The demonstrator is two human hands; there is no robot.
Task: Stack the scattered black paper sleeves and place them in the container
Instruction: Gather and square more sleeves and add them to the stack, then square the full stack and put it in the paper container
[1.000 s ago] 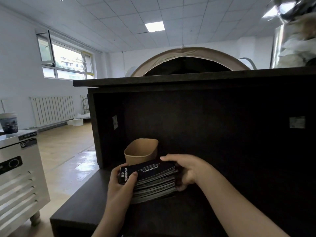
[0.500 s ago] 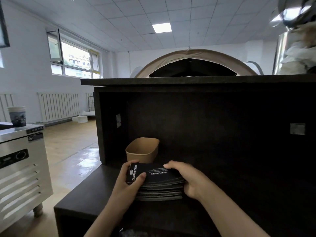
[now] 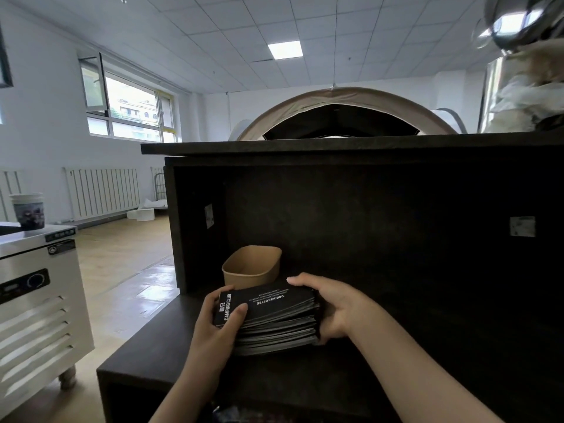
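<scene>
A person's two bare hands hold a thick stack of flat black paper sleeves [image 3: 274, 319] between them, low in the middle of the view. The left hand [image 3: 219, 325] grips the stack's left end, thumb lying on the top sleeve beside white lettering that reads "CAMPING CLUB". The right hand [image 3: 335, 309] wraps the right end, fingers curled over the far top edge and the thumb under the near side. The top sleeve also carries the words "DRINK&COFFEE". The stack sits at or just above a dark brown wooden shelf [image 3: 158, 355]; whether it touches the surface cannot be told.

Just beyond the stack, at its far left corner, stands an open tan paper tub with rounded corners [image 3: 251, 265], the container, set against the shelf unit's dark back panel.

At the near left stands a stainless steel cabinet with vent slots [image 3: 33, 300], with a printed paper cup [image 3: 28, 210] on top. White radiators [image 3: 102, 190] line the far left wall under a window [image 3: 128, 105].
</scene>
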